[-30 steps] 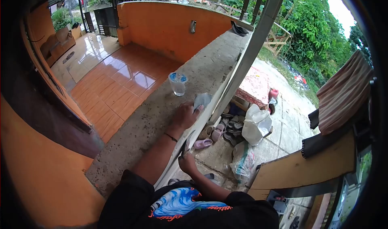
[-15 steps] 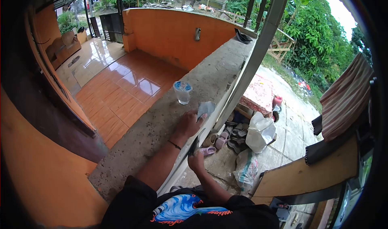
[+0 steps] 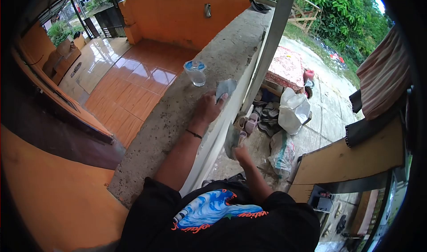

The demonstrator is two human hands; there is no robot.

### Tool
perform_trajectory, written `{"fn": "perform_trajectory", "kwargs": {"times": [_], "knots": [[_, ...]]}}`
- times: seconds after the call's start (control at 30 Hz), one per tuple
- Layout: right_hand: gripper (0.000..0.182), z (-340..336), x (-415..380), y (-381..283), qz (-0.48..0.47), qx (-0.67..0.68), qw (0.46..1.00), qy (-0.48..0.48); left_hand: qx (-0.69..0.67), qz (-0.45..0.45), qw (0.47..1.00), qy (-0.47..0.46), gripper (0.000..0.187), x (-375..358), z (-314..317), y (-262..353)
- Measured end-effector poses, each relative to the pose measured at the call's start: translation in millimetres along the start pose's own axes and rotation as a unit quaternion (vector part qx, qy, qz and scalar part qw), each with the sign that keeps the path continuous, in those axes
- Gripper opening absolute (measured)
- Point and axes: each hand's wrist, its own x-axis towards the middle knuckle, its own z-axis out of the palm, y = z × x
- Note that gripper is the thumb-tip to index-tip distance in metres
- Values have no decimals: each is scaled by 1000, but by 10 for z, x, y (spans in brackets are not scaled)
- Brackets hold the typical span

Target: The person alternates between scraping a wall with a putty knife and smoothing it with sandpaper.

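My left hand (image 3: 208,108) rests over the top of the rough concrete ledge (image 3: 153,134), its thumb and fingers closed on a flat grey piece (image 3: 226,88) near the ledge's outer edge. A clear plastic cup (image 3: 195,74) with a blue-printed lid stands on the ledge just beyond that hand. Lower, on the outer side of the wall, my right hand (image 3: 243,156) is closed in a grip. From it a flat grey blade-like piece (image 3: 231,139) points up beside the pale wall face (image 3: 212,138); its grip is hidden in the fist.
A pale post (image 3: 269,52) rises from the ledge's outer side. Several shoes (image 3: 262,118), a white plastic container (image 3: 294,111) and a woven sack (image 3: 281,154) lie on the ground to the right. Behind them stands a cloth-covered table (image 3: 286,69). A black object (image 3: 259,6) rests at the ledge's far end.
My right hand has moved out to the right, apart from the wall, and more of its flat grey piece shows. My left hand keeps its place on the ledge. The camera view has shifted.
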Motion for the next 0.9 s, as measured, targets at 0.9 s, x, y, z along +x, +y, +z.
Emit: {"fn": "perform_trajectory", "kwargs": {"times": [0.9], "knots": [[47, -863, -544, -865, -12, 488, 865, -115, -73, 17, 981, -178, 41, -322, 424, 510]]}}
